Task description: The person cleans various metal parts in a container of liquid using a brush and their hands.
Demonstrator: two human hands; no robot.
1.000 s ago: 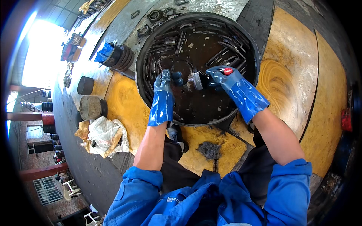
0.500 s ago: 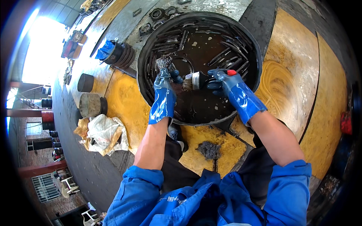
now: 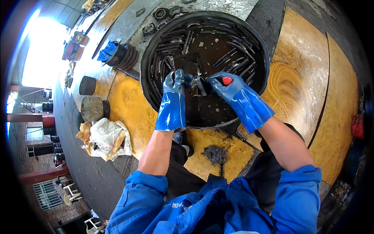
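Both my hands, in blue rubber gauntlets, are over a wide round black tub [image 3: 266,62] of dark liquid. My left hand [image 3: 176,82] is closed on a dark, wet metal piece [image 3: 170,62], whose full shape is lost against the liquid. In my right hand [image 3: 228,86] is a paintbrush [image 3: 201,86] with a red handle end and a pale metal band. Its head points left, close to my left fingers and the metal piece; the bristles are hard to make out. Several dark metal strips [image 3: 239,45] lie along the tub's inner wall.
Several dark rings [image 3: 161,14] lie beyond the tub. At left stand a ribbed black cylinder [image 3: 124,56] with blue plastic on it, two short cans [image 3: 92,108] and a crumpled white bag [image 3: 111,138]. A dark clump [image 3: 215,155] lies on the yellow board before me.
My right hand and the brush have turned and shifted slightly left, nearer my left hand. The metal piece in my left hand has tilted and now looks narrower.
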